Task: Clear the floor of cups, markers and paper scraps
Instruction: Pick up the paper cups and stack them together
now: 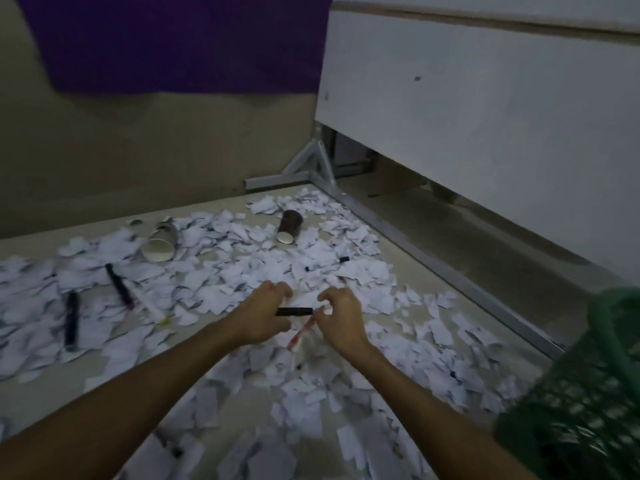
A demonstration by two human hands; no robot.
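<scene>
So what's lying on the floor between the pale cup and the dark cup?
In the head view, only torn paper scraps lie between the pale cup and the dark cup, both tipped on their sides; no marker shows there.

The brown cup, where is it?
In the head view, the brown cup lies tipped on the paper scraps at the far end, right of the white cup.

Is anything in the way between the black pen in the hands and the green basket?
Nothing visible blocks it. The black marker is held between the left hand and right hand, and the green basket sits to the right. Only paper scraps lie flat on the floor between them.
</scene>
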